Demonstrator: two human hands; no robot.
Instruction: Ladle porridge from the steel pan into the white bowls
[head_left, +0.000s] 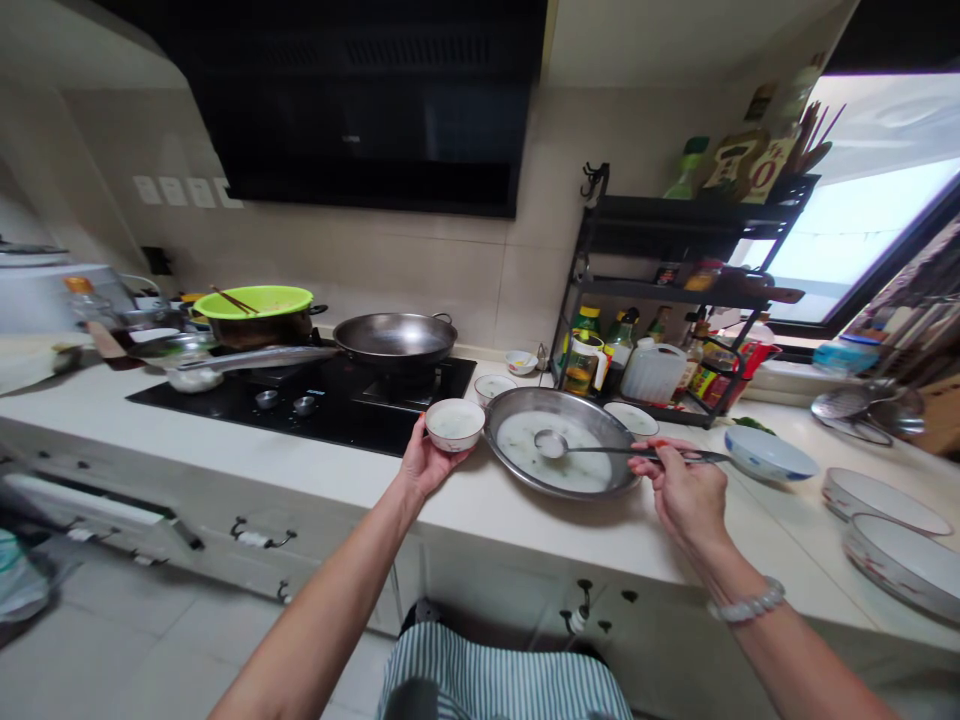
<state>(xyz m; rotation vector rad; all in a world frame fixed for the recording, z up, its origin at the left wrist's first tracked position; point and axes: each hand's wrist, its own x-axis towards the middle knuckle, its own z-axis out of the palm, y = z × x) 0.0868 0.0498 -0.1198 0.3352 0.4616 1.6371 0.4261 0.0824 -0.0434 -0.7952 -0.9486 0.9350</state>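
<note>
My left hand (431, 462) grips a small white bowl (454, 432) by its side, just left of a wide steel basin (510, 462). The bowl holds a pale, milky liquid. In the basin lies a whitish soup (525, 440) with green bits. My right hand (686, 485) is closed round the dark handle of a ladle (552, 444), whose round scoop rests at the surface of the soup. Two more small bowls stand close to the basin: a filled bowl (493, 386) behind its left side and another bowl (631, 417) behind its right rim.
A wok (396, 338) sits on the black hob (360, 415), left of it a pot under a green basin (255, 300). Behind stands a black rack (686, 295) of bottles. On the right are a blue-patterned bowl (771, 453) and white dishes (904, 560). A drawer (105, 505) stands open.
</note>
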